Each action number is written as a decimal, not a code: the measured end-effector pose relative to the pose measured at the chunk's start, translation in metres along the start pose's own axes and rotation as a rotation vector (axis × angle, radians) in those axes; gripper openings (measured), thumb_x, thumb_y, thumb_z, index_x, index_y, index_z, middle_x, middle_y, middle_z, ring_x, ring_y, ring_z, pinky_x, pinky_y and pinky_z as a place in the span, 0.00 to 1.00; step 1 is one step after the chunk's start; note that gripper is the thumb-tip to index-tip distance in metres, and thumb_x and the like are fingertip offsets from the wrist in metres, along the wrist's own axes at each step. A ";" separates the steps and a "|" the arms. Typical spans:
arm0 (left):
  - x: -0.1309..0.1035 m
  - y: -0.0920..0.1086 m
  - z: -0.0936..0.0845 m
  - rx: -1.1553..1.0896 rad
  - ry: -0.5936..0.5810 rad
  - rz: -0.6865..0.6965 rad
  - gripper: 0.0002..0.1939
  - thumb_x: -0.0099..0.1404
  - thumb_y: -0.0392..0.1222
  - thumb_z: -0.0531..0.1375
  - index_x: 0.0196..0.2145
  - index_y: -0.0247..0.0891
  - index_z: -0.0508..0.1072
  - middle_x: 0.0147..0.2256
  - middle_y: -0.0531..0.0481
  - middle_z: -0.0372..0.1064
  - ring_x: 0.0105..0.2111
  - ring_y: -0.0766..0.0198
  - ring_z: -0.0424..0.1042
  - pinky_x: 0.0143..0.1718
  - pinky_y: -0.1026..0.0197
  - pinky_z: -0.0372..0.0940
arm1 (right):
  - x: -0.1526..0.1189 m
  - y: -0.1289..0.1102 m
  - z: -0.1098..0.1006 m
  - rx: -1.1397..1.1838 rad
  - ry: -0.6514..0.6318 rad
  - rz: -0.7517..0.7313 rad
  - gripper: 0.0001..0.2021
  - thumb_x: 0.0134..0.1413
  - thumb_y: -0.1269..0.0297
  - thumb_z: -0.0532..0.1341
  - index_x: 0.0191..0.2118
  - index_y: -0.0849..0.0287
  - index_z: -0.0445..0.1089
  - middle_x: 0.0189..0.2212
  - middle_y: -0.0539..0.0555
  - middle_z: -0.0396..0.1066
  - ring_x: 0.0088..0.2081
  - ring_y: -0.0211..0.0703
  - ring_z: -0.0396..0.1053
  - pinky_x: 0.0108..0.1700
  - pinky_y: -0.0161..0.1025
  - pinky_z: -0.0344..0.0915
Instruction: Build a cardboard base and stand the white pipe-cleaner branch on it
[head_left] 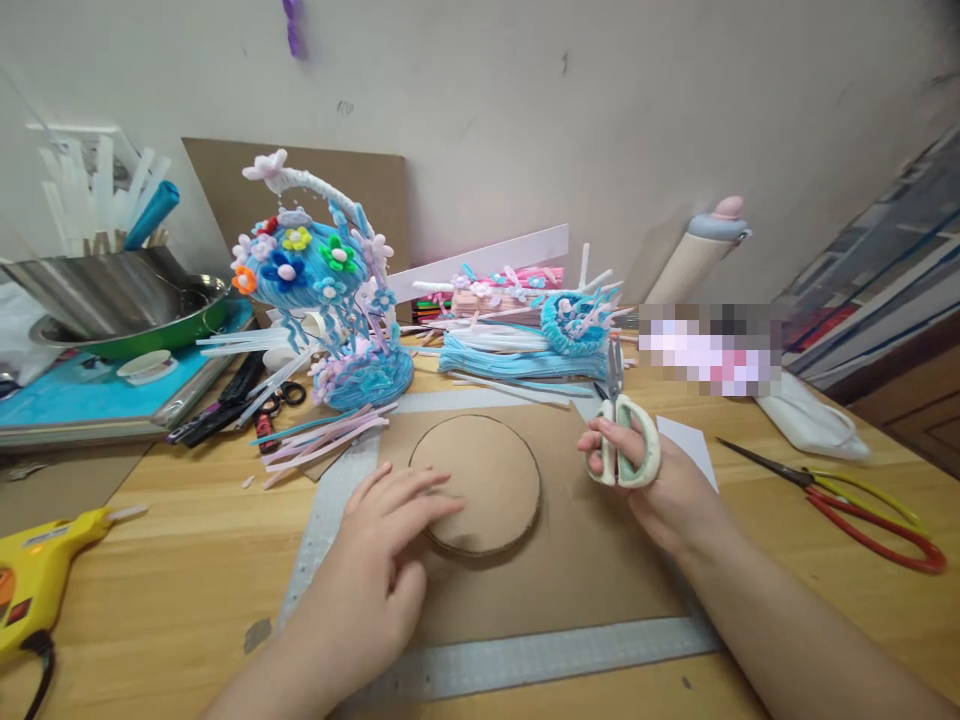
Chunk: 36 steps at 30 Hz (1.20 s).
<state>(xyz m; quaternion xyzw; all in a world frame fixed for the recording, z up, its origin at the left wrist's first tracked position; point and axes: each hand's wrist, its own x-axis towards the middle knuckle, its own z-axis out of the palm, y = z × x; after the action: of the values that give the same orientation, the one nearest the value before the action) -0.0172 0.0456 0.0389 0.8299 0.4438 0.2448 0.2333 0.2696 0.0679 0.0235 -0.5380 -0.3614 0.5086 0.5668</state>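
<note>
A round cardboard disc [487,480] with a dark edge lies on a larger cardboard sheet [577,560]. My left hand [394,545] is over the disc's left edge, fingers spread and stretched out; whether the fingertips touch it is hard to tell. To the right of the disc, my right hand [652,480] grips a pair of scissors [634,445] by its pale handles, blades pointing up and away. Beneath the cardboard sheet is a grey cutting mat [555,655], its border showing.
At the left lies a yellow glue gun [52,560]. Red-and-yellow-handled scissors [862,505] rest at the right. Behind stand a blue flower-covered pipe-cleaner piece [300,265], bundles of blue pipe cleaners [517,358] and a metal bowl [112,290]. A tumbler [697,250] stands near the wall.
</note>
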 end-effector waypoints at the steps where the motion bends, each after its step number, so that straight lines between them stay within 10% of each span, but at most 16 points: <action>1: 0.001 -0.002 0.002 -0.027 0.055 -0.049 0.31 0.51 0.25 0.52 0.50 0.50 0.68 0.57 0.54 0.61 0.59 0.54 0.55 0.62 0.45 0.42 | 0.001 0.000 -0.001 -0.034 0.005 0.007 0.12 0.51 0.55 0.64 0.35 0.58 0.66 0.28 0.49 0.72 0.24 0.33 0.63 0.27 0.31 0.59; 9: 0.015 -0.008 0.010 -0.907 0.252 -0.629 0.30 0.60 0.45 0.58 0.58 0.39 0.58 0.60 0.39 0.56 0.60 0.50 0.55 0.60 0.47 0.50 | -0.009 -0.005 0.014 -0.198 -0.203 0.262 0.16 0.53 0.52 0.61 0.39 0.58 0.63 0.45 0.59 0.73 0.40 0.48 0.74 0.30 0.35 0.63; 17: 0.019 0.004 -0.001 -1.125 0.397 -0.720 0.33 0.52 0.39 0.67 0.54 0.42 0.61 0.43 0.47 0.72 0.41 0.59 0.73 0.39 0.62 0.66 | -0.014 -0.002 0.015 -0.017 -0.210 0.238 0.14 0.53 0.54 0.61 0.39 0.57 0.62 0.44 0.60 0.74 0.43 0.52 0.73 0.35 0.39 0.65; 24: 0.017 0.024 -0.002 -1.239 0.000 -0.916 0.21 0.54 0.41 0.66 0.45 0.33 0.71 0.32 0.43 0.77 0.24 0.58 0.75 0.23 0.62 0.67 | -0.023 -0.001 0.019 -0.044 -0.315 0.153 0.18 0.49 0.52 0.64 0.41 0.57 0.62 0.48 0.60 0.71 0.44 0.52 0.71 0.36 0.41 0.66; 29: 0.015 0.025 0.002 -1.243 0.247 -0.775 0.30 0.52 0.39 0.66 0.53 0.38 0.65 0.40 0.43 0.76 0.32 0.54 0.77 0.25 0.62 0.69 | -0.031 -0.001 0.025 -0.111 -0.212 0.119 0.20 0.43 0.52 0.68 0.38 0.57 0.63 0.36 0.52 0.70 0.30 0.38 0.67 0.28 0.35 0.62; 36: 0.007 0.030 0.001 -1.349 0.090 -0.810 0.35 0.51 0.39 0.67 0.56 0.34 0.64 0.42 0.40 0.76 0.38 0.48 0.76 0.28 0.60 0.71 | -0.038 0.002 0.029 -0.026 -0.290 0.154 0.18 0.44 0.57 0.68 0.37 0.56 0.61 0.24 0.44 0.63 0.24 0.35 0.65 0.26 0.34 0.60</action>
<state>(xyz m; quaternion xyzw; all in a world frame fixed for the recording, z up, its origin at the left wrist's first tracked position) 0.0052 0.0363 0.0573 0.2720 0.4764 0.3905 0.7394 0.2334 0.0383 0.0309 -0.4921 -0.4038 0.6182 0.4611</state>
